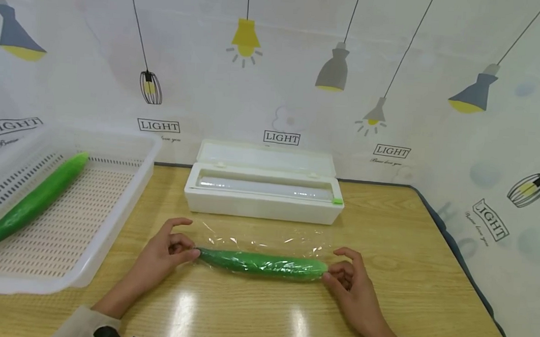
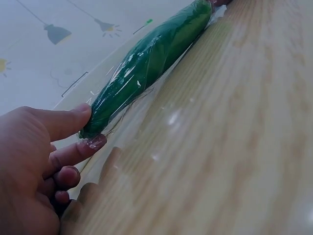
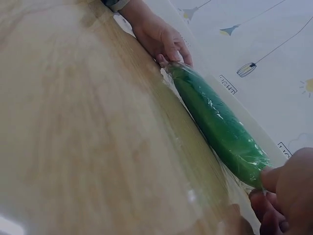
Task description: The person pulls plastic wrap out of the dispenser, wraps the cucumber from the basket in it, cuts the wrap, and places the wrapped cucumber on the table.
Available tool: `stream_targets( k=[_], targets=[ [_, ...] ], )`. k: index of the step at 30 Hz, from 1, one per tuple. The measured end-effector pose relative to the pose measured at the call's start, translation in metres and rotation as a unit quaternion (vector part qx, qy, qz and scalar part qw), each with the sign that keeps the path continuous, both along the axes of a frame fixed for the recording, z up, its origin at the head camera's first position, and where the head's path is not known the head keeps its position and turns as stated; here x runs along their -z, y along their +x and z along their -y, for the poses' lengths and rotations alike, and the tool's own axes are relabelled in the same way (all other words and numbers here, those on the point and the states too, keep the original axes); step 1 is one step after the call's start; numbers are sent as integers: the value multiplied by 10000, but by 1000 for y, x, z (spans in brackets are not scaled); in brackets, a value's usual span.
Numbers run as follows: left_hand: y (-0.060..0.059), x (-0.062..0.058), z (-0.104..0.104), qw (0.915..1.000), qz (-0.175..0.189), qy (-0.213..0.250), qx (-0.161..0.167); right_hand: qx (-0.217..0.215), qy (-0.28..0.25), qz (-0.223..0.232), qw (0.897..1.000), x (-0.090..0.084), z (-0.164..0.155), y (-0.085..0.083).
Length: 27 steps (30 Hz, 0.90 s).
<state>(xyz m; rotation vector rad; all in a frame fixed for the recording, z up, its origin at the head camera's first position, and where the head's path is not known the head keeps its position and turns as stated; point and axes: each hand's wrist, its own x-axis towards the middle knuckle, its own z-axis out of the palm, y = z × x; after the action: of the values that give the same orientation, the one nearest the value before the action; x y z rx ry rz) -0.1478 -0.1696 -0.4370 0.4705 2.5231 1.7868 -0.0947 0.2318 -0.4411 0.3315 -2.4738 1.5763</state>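
Observation:
A green cucumber (image 1: 260, 264) wrapped in clear plastic film lies crosswise on the table in front of me. My left hand (image 1: 167, 249) pinches its darker left end between thumb and index finger, with film bunched at the tip in the left wrist view. At the paler right end, my right hand (image 1: 352, 292) pinches the cucumber and film the same way, its other fingers curled loosely. Loose film (image 1: 266, 237) spreads flat on the table behind the cucumber, crinkled and shiny. In the right wrist view, the wrapped cucumber (image 3: 215, 122) stretches between both hands.
Behind the film stands a white cling film box (image 1: 263, 209), lid raised, a roll inside and a green slider at its right end. To the left, a white perforated basket (image 1: 111, 231) holds another cucumber (image 1: 34, 202). A printed wall covering rises behind the wooden table (image 1: 420, 278).

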Motion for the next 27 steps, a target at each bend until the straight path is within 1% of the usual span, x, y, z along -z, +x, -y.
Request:
stream_targets(
  k=[3, 5, 8, 12, 16, 18, 22, 24, 27],
  targets=[
    [-1, 2, 0, 9998, 152, -56, -63, 36, 229, 72, 9997, -2, 1, 0],
    [-2, 3, -1, 9997, 152, -157, -105, 76, 446, 84, 9989, -3, 1, 1],
    [-3, 5, -1, 9992, 11, -340, -204, 76, 648, -52, 9979, -6, 5, 2],
    [-3, 6, -1, 9978, -264, -483, -376, 28, 680, -340, 9971, -10, 9, 1],
    [-3, 6, -1, 9966, -441, -463, -512, 7, 749, -400, 9964, -4, 6, -1],
    [-3, 7, -1, 9955, -546, -589, -504, -12, 781, -385, 9962, 1, 4, -3],
    [-2, 6, -1, 9926, -738, -888, -381, -48, 859, -354, 9957, 6, -1, -5],
    [-1, 7, -1, 9918, -777, -956, -340, -45, 947, -341, 9949, 6, -2, -7],
    [-1, 7, -1, 9912, -779, -990, -394, 0, 1100, -293, 9935, 6, -3, -10]
  ],
)
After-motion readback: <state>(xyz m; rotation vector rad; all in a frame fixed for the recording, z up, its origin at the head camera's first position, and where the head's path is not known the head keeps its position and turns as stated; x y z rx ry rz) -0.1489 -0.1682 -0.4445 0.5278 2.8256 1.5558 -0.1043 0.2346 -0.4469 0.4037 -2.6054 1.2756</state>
